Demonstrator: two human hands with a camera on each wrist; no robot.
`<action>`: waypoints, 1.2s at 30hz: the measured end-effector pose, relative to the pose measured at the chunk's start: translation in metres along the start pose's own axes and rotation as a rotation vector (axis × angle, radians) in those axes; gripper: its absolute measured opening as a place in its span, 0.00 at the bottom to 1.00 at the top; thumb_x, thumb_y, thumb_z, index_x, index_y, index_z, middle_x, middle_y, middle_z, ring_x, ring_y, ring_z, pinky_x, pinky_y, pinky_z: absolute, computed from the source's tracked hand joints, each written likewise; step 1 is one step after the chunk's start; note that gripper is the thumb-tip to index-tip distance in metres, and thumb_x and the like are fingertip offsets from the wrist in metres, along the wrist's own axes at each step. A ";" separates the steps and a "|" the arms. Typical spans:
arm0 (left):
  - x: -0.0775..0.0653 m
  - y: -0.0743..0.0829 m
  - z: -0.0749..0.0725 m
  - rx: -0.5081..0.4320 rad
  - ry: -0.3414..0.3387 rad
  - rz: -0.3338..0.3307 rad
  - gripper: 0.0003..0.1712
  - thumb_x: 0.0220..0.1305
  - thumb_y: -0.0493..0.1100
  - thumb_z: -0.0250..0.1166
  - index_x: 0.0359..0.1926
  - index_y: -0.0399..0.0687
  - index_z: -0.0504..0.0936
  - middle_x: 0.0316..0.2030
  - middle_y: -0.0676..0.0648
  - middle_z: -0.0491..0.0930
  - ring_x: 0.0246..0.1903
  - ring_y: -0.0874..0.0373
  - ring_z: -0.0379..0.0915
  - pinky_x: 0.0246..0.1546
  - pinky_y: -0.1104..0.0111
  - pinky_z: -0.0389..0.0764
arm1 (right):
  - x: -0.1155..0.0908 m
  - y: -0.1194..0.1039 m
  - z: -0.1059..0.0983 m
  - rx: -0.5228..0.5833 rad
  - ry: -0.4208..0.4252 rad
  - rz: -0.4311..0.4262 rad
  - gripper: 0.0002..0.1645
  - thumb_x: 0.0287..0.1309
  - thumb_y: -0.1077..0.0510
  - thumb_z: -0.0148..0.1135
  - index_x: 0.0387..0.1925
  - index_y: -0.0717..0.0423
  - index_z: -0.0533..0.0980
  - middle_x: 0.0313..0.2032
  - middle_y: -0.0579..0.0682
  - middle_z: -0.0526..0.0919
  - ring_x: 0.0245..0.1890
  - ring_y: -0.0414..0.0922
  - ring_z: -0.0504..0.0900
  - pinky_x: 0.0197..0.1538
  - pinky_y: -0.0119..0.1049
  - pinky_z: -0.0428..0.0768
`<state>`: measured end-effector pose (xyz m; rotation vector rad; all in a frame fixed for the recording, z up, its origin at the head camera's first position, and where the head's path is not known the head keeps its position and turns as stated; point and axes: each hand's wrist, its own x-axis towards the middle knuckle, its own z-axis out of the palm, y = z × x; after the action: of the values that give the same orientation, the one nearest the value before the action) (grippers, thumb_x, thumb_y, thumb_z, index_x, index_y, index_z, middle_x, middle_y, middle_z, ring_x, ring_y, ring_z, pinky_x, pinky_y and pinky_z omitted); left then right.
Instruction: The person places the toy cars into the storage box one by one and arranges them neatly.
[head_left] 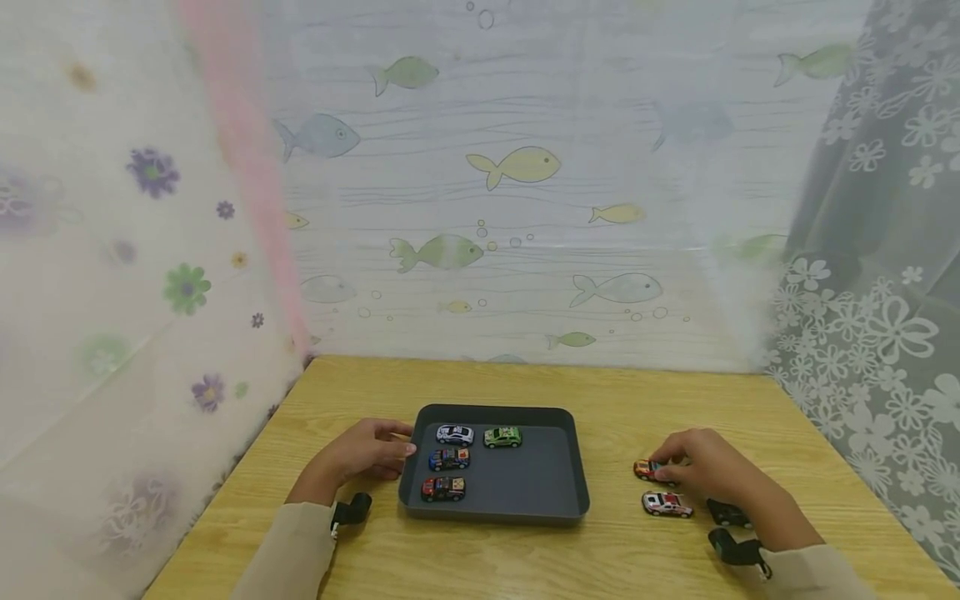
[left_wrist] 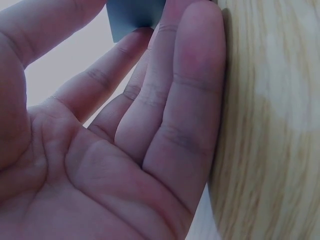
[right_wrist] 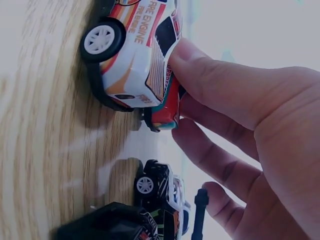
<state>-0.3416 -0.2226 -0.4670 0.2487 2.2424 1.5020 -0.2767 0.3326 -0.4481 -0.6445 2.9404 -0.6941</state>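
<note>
Right hand [head_left: 707, 463] pinches the small red-and-orange toy car [head_left: 646, 470] on the yellowish wooden desk [head_left: 495, 562], right of the dark-grey rectangular tray [head_left: 525, 479] — low body likely dictating a fingertip hold — while loose-fingered left hand [head_left: 365, 450] touches the tray's left side, presumably steadying it.

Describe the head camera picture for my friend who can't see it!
A person's right hand pinches a red-and-orange toy car on a wooden table, near a white-and-red one. The left hand touches a dark gray tray holding four toy cars. Behind is a fish-patterned backdrop.
</note>
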 end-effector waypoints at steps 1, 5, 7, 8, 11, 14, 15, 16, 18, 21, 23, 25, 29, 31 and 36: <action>0.000 0.000 0.000 0.001 -0.001 0.001 0.37 0.68 0.48 0.71 0.71 0.35 0.71 0.57 0.36 0.84 0.45 0.48 0.88 0.45 0.55 0.90 | 0.000 0.000 0.000 0.000 0.004 0.000 0.09 0.61 0.50 0.74 0.43 0.44 0.89 0.43 0.41 0.89 0.39 0.36 0.85 0.38 0.31 0.83; 0.000 0.000 0.000 0.000 -0.001 -0.004 0.37 0.68 0.48 0.71 0.71 0.35 0.71 0.57 0.35 0.83 0.46 0.48 0.88 0.46 0.55 0.90 | 0.000 0.000 0.000 0.000 0.017 -0.007 0.09 0.61 0.51 0.74 0.43 0.45 0.89 0.43 0.42 0.89 0.39 0.36 0.84 0.38 0.31 0.83; 0.001 0.000 0.000 0.002 0.006 -0.010 0.37 0.68 0.48 0.72 0.71 0.35 0.72 0.58 0.36 0.83 0.46 0.48 0.87 0.46 0.55 0.90 | 0.001 0.000 -0.001 -0.001 0.027 -0.015 0.09 0.62 0.52 0.73 0.44 0.45 0.89 0.42 0.41 0.89 0.39 0.36 0.84 0.38 0.31 0.83; 0.001 0.000 0.000 0.002 0.009 -0.014 0.37 0.68 0.48 0.72 0.71 0.35 0.72 0.58 0.37 0.83 0.47 0.48 0.87 0.47 0.56 0.89 | 0.002 -0.001 -0.002 -0.004 0.034 -0.020 0.09 0.62 0.52 0.73 0.44 0.45 0.89 0.42 0.41 0.88 0.39 0.35 0.84 0.38 0.31 0.83; 0.002 0.001 0.000 0.004 0.014 -0.022 0.36 0.68 0.49 0.71 0.71 0.35 0.73 0.58 0.37 0.83 0.48 0.48 0.87 0.47 0.56 0.89 | 0.005 -0.003 -0.005 -0.021 0.061 -0.038 0.09 0.63 0.51 0.72 0.44 0.44 0.89 0.42 0.39 0.88 0.38 0.34 0.83 0.37 0.31 0.82; 0.003 0.001 0.000 0.012 0.012 -0.018 0.36 0.69 0.49 0.71 0.70 0.34 0.73 0.58 0.37 0.84 0.49 0.48 0.87 0.48 0.56 0.89 | 0.007 -0.006 -0.008 -0.031 0.088 -0.045 0.10 0.63 0.50 0.73 0.45 0.44 0.89 0.41 0.39 0.88 0.36 0.31 0.81 0.36 0.31 0.81; 0.003 0.002 0.000 0.012 0.011 -0.019 0.36 0.69 0.49 0.71 0.70 0.34 0.74 0.58 0.37 0.84 0.49 0.47 0.87 0.48 0.56 0.89 | 0.007 -0.007 -0.009 -0.032 0.093 -0.046 0.10 0.63 0.50 0.73 0.45 0.44 0.88 0.41 0.39 0.88 0.35 0.31 0.80 0.35 0.31 0.81; 0.003 0.001 0.000 0.014 0.013 -0.019 0.36 0.69 0.49 0.71 0.70 0.34 0.74 0.58 0.37 0.84 0.48 0.48 0.87 0.48 0.56 0.89 | 0.008 -0.008 -0.009 -0.030 0.101 -0.045 0.10 0.63 0.50 0.73 0.45 0.45 0.88 0.41 0.38 0.88 0.35 0.30 0.80 0.35 0.31 0.81; 0.004 0.001 0.000 0.015 0.014 -0.019 0.36 0.70 0.49 0.70 0.70 0.34 0.74 0.57 0.37 0.84 0.48 0.48 0.87 0.48 0.56 0.89 | 0.009 -0.012 -0.010 -0.024 0.117 -0.044 0.11 0.63 0.49 0.72 0.46 0.45 0.88 0.41 0.38 0.88 0.35 0.31 0.81 0.35 0.31 0.81; 0.004 0.001 0.001 0.007 0.015 -0.025 0.36 0.69 0.49 0.71 0.71 0.35 0.74 0.57 0.38 0.84 0.48 0.48 0.87 0.48 0.56 0.89 | 0.012 -0.018 -0.011 -0.018 0.144 -0.041 0.11 0.63 0.49 0.73 0.46 0.44 0.88 0.40 0.38 0.88 0.36 0.32 0.83 0.36 0.32 0.82; 0.004 0.000 0.001 0.006 0.015 -0.025 0.36 0.69 0.49 0.71 0.71 0.35 0.73 0.58 0.38 0.84 0.48 0.48 0.87 0.48 0.56 0.89 | 0.014 -0.021 -0.012 -0.015 0.158 -0.046 0.11 0.63 0.48 0.73 0.46 0.43 0.88 0.40 0.37 0.88 0.37 0.33 0.83 0.37 0.32 0.83; 0.003 0.000 0.001 0.007 0.014 -0.025 0.36 0.69 0.49 0.71 0.71 0.34 0.73 0.58 0.38 0.84 0.48 0.48 0.87 0.48 0.56 0.89 | 0.017 -0.024 -0.011 -0.011 0.169 -0.052 0.11 0.63 0.48 0.73 0.45 0.43 0.88 0.40 0.36 0.88 0.37 0.33 0.84 0.38 0.33 0.83; 0.000 -0.001 0.000 0.025 0.007 -0.020 0.35 0.70 0.50 0.70 0.70 0.34 0.74 0.57 0.37 0.84 0.49 0.47 0.87 0.49 0.55 0.89 | 0.024 -0.029 -0.010 0.003 0.179 -0.070 0.11 0.63 0.48 0.72 0.47 0.42 0.88 0.40 0.36 0.87 0.38 0.32 0.83 0.40 0.35 0.84; -0.001 -0.001 0.000 0.033 0.005 -0.018 0.35 0.70 0.50 0.70 0.70 0.34 0.74 0.57 0.37 0.84 0.49 0.47 0.87 0.49 0.55 0.89 | 0.026 -0.032 -0.009 0.011 0.181 -0.071 0.12 0.63 0.48 0.73 0.47 0.42 0.88 0.40 0.36 0.87 0.38 0.32 0.83 0.41 0.36 0.84; -0.002 -0.001 0.000 0.029 0.008 -0.019 0.36 0.69 0.51 0.71 0.69 0.34 0.74 0.57 0.37 0.84 0.49 0.47 0.87 0.49 0.55 0.89 | 0.033 -0.041 -0.008 0.019 0.186 -0.069 0.11 0.63 0.49 0.73 0.47 0.42 0.88 0.41 0.36 0.87 0.39 0.34 0.84 0.42 0.37 0.84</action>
<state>-0.3395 -0.2235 -0.4673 0.2292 2.2686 1.4636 -0.2920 0.2889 -0.4213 -0.7209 3.0883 -0.8303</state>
